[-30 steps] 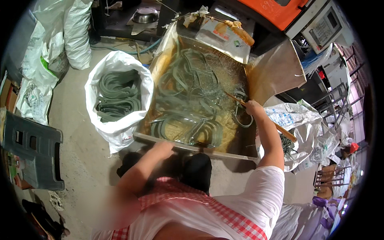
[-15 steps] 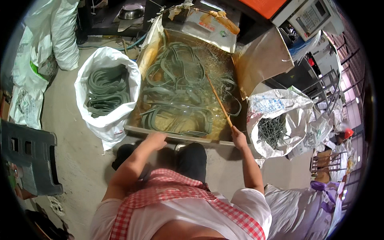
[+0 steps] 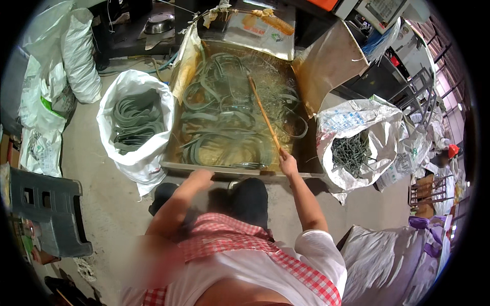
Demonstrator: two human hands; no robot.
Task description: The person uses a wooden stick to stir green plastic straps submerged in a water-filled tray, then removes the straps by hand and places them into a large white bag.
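Apparently stirred the grey-green strips (image 3: 192, 152) submerged in the tub (image 3: 240, 173), with fingers of the right hand (image 3: 287, 163) wrapped around a stick (image 3: 264, 113); held the left hand (image 3: 202, 178) at the near rim, fingers too obscured to tell; probably needed a steady grip next.

workshop with control panel (image 3: 378, 14), water tank (image 3: 240, 171), sacks (image 3: 81, 56)
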